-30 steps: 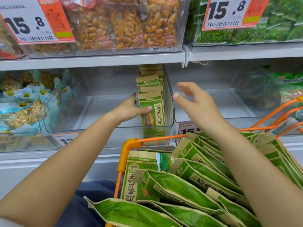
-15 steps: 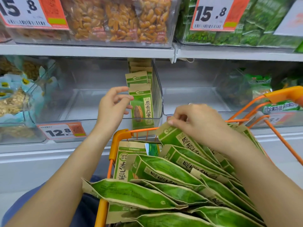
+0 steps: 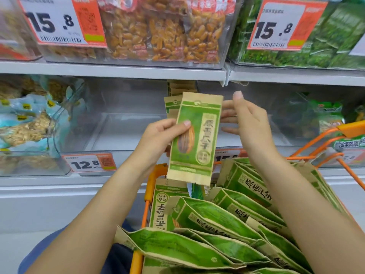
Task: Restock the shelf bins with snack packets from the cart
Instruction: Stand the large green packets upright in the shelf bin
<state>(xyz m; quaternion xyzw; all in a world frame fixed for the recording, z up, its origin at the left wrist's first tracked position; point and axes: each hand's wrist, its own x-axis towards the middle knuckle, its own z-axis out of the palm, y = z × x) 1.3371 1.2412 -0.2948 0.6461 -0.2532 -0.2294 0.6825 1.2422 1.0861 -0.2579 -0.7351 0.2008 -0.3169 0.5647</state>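
- Standing by the shelf, I see the clear bin (image 3: 122, 133) on the middle tier is mostly bare floor, with only a short upright row of green packets (image 3: 173, 103) against its right wall; the bin to its left holds pale blue bags (image 3: 23, 123).
- A moment ago the left hand (image 3: 158, 139) was up at that row, steadying the front packet; now it has drawn back and holds a fresh green seed packet (image 3: 194, 139) upright in front of the bin, above the cart's edge.
- Its thumb lies across the packet's face and the fingers curl behind the left edge, a firm pinch, with the forearm reaching up from lower left.
- The right hand (image 3: 246, 123), which half a second ago was down picking among the cart's packets, has risen just beside the packet's right edge.
- Its fingers are spread and nearly straight, gripping nothing; whether the fingertips touch the packet's back I cannot tell.
- That looks to me like a handover just made, so one more packet is ready to join the row, while the bin has plenty of room left.
- Below, the orange cart (image 3: 150, 186) is heaped with the same cart packets (image 3: 217, 224), so the restocking seems to be at an early stage.
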